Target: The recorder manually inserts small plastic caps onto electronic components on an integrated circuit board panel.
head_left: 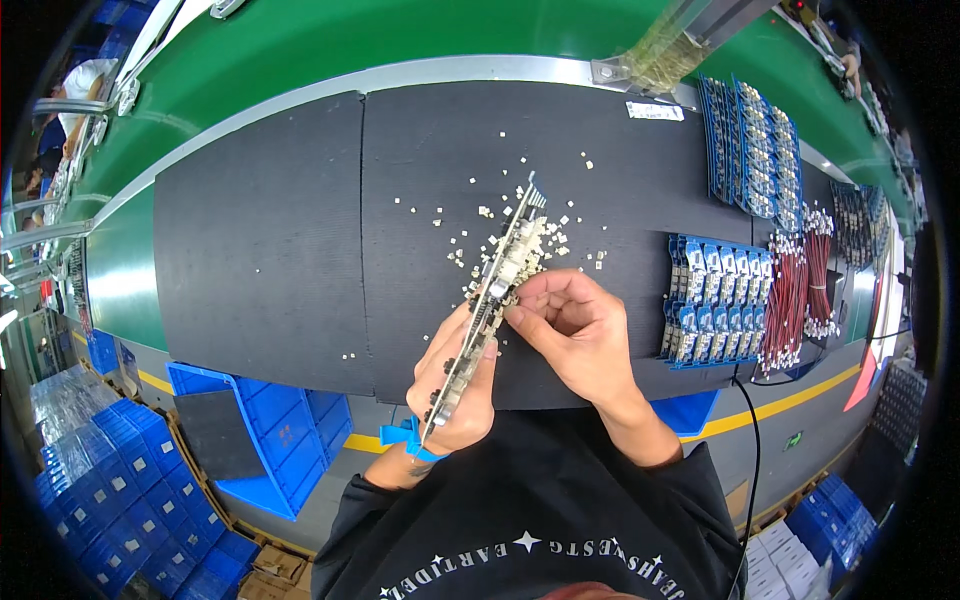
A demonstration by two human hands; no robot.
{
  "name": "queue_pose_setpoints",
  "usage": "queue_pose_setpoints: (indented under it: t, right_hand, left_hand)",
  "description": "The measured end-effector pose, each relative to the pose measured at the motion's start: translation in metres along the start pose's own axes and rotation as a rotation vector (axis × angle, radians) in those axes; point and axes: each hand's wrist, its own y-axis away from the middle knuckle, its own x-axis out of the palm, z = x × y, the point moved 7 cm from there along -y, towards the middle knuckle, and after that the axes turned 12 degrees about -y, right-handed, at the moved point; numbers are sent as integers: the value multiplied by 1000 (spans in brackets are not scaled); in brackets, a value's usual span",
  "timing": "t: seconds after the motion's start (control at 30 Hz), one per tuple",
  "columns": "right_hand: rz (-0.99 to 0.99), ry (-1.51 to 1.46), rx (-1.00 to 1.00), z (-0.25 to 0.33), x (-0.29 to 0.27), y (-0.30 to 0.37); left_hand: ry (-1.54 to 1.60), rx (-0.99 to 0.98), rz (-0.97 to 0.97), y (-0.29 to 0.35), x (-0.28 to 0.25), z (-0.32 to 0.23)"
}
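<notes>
My left hand (452, 395), with a blue band (405, 437) at its wrist, grips a long narrow circuit board (484, 318) near its lower end. The board stands on edge, tilted up and to the right over the black mat, and small white and dark parts line its face. At the board's right edge, about halfway along, my right hand (582, 340) has thumb and forefinger pinched together. Whatever lies between those fingertips is too small to make out. Many small white connector-like pieces (560, 240) lie scattered on the mat around the board's upper half.
Blue circuit boards (716, 300) stand in rows at the right, with another group (752, 150) behind them. Bundles of red wires (783, 305) lie beside these. A metal post (690, 45) rises at the far edge, before a green surface (400, 35). Blue crates (270, 430) sit below left.
</notes>
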Motion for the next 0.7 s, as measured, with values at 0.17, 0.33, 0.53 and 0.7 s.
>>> queue_pose_setpoints:
  t: [0.17,0.33,0.53,0.7]
  right_hand:
    - [-45,-62,-41,5,3,-5]
    - [11,6,11,-3,-1,-4]
    - [3,-110,-53,7,14,1]
    - [17,-125,-27,3,13,0]
  left_hand:
    - [17,64,36,0,3,-2]
    - [-11,61,-12,0,4,1]
    - [-62,97,16,-1,7,0]
    - [-65,61,87,-3,9,-1]
